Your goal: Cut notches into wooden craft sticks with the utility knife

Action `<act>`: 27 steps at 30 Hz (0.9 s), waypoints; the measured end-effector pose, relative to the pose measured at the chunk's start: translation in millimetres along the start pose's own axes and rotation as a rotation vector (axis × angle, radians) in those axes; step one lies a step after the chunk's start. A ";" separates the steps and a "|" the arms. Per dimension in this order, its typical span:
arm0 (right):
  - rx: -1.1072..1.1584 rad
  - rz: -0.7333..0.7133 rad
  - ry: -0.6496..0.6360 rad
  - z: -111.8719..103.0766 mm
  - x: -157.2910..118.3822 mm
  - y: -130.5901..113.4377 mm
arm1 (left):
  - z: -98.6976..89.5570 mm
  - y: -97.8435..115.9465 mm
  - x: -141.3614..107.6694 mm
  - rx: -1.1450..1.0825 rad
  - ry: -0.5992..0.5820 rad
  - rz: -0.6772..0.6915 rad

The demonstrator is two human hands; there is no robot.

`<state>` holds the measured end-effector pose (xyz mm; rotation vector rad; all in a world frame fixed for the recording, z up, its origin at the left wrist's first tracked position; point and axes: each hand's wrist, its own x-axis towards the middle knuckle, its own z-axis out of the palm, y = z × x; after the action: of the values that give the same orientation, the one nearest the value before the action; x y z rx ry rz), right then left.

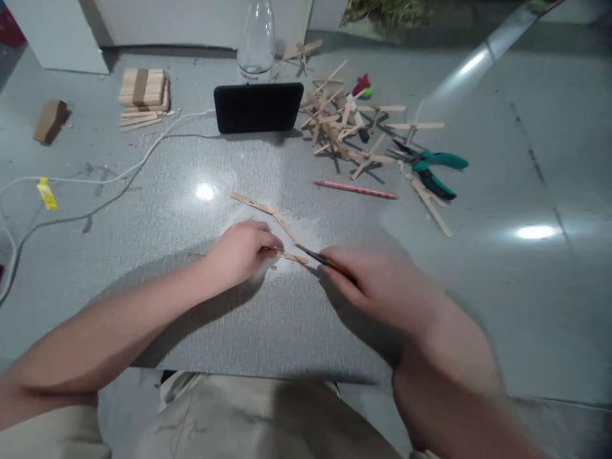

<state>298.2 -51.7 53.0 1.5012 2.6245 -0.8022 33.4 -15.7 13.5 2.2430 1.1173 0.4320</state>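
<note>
My left hand [246, 250] is closed, its fingers pinching a wooden craft stick [295, 257] low over the table. The stick's free end points right. My right hand [366, 277] grips a slim pointed tool [313, 254] with a dark narrow blade and a partly orange handle; its exact kind I cannot make out. The tool's tip lies close to the lower end of another craft stick [285, 227]. That stick meets one more craft stick [252, 203], which has small marks on it. Pale dust [306, 224] surrounds them on the table.
A black phone [258, 108] stands ahead with a white cable [153, 146] running left, a bottle [257, 41] behind it. Crossed craft sticks [335, 124] pile at right, near a red pencil [356, 189] and green-handled pliers [430, 169]. Bundled sticks [143, 89] lie far left.
</note>
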 end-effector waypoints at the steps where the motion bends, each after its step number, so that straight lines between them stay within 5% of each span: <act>1: -0.031 -0.001 -0.020 0.9 -0.7 -2.0 | -0.8 1.3 1.1 -0.001 -0.009 -0.012; 11: -0.405 0.005 -0.028 -0.6 -2.6 -22.8 | -2.9 8.6 7.6 -0.007 -0.062 -0.070; 20: -0.480 0.005 -0.110 0.2 5.3 -22.3 | 0.8 9.2 10.6 0.013 -0.097 -0.105; 27: -0.433 -0.003 -0.043 1.9 3.1 -16.1 | -0.1 10.7 12.4 0.016 -0.127 -0.138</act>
<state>283.1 -56.6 57.3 1.3398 2.5464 -0.2340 47.2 -10.9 20.7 2.1573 1.2027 0.2211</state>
